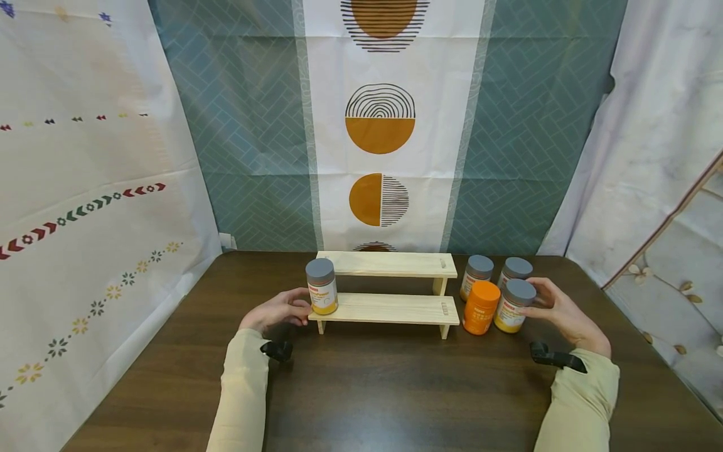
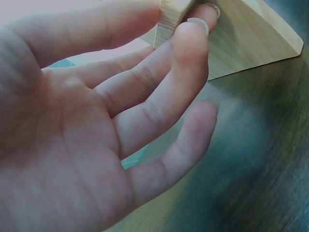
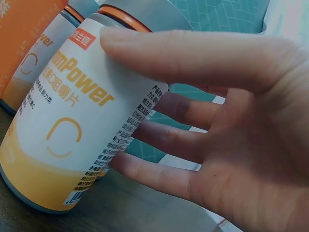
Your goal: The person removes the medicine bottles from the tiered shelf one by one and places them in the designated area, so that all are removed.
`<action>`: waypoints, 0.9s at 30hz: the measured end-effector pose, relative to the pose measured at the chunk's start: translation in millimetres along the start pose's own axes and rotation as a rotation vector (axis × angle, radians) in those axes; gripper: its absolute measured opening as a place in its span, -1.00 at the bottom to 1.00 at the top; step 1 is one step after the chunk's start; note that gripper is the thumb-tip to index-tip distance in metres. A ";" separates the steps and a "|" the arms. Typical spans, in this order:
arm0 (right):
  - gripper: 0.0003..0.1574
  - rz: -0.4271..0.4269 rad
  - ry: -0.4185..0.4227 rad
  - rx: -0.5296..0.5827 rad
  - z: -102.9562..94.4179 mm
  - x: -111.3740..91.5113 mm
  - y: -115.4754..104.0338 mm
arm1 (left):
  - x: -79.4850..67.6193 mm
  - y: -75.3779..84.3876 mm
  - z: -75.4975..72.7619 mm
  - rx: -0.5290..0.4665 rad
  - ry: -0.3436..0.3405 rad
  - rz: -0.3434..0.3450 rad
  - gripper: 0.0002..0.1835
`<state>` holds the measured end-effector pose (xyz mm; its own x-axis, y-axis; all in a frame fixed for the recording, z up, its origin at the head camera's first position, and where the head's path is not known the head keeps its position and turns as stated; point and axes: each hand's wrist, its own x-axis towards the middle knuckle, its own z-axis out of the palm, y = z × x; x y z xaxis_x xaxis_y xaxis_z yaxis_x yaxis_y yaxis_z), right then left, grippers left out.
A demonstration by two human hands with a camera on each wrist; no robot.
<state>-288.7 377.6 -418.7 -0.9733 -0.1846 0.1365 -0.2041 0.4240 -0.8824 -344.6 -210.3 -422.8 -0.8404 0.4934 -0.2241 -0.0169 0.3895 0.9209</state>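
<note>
My left hand [image 1: 280, 309] is at the left end of the two-tier wooden shelf [image 1: 390, 307]. In the left wrist view its thumb and fingers pinch the end of the wooden board [image 2: 169, 21]. A grey-lidded supplement bottle [image 1: 322, 289] with a white and yellow label stands on the lower board, just above that hand. On the right, my right hand [image 1: 565, 317] holds another grey-lidded supplement bottle [image 1: 511, 311]. Its thumb lies across the front near the lid, and its fingers reach behind, partly hidden [image 3: 72, 111]. This bottle leans slightly in the right wrist view.
An orange bottle [image 1: 481, 307] stands left of the held one. Behind them are two more grey-lidded bottles, one at the left [image 1: 477, 273] and one at the right [image 1: 515, 269]. The dark wooden table [image 1: 395, 389] extends in front, and a patterned curtain [image 1: 254, 157] hangs behind.
</note>
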 end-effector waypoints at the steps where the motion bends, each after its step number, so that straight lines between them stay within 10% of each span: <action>1: -0.32 0.003 0.002 -0.001 -0.1 -0.2 -1.1 | -0.1 0.4 0.0 -0.001 0.001 -0.001 -0.26; 19: -0.42 -0.157 0.106 -0.066 -1.7 -1.6 -35.8 | -0.3 -0.1 -0.4 -0.004 -0.011 -0.003 -0.25; 27: -0.45 -0.073 0.153 -0.125 8.9 5.6 -74.3 | 0.9 0.9 -0.1 0.014 -0.006 0.002 -0.26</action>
<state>-278.0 337.1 -356.3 -0.9581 -0.0863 0.2732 -0.2769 0.5228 -0.8062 -345.4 -209.6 -422.1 -0.8369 0.4991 -0.2247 -0.0076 0.3999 0.9165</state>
